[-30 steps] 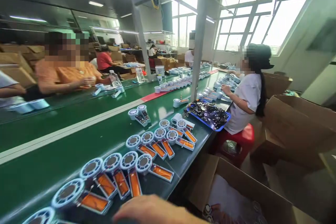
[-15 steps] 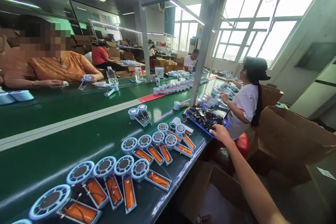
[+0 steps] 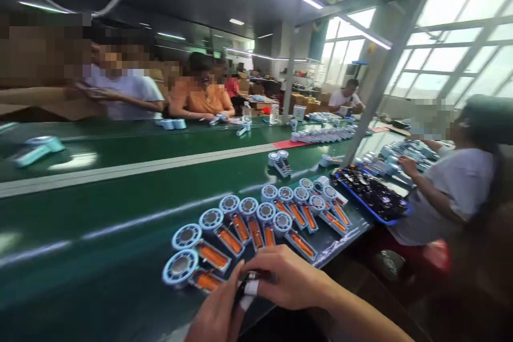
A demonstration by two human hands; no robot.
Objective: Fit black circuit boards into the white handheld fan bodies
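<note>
My left hand [image 3: 218,312] and my right hand [image 3: 290,278] meet at the near edge of the green belt. Both have their fingers pinched together on a small dark part [image 3: 256,277]. One fingertip is wrapped in white tape. Just beyond my hands lie rows of open fan halves [image 3: 248,219], pale blue rings with orange batteries, set out on the belt. The nearest fan half [image 3: 182,267] lies just left of my hands.
A blue tray of dark parts [image 3: 372,195] sits further along the edge, beside a seated co-worker in white [image 3: 460,187]. Other people [image 3: 200,99] work across the green conveyor belt [image 3: 100,224]. A slanted steel post [image 3: 385,80] rises from the table.
My right hand has come back from the blue tray to the near edge. My left hand has joined it on a small dark part. My view has swung left and down.
</note>
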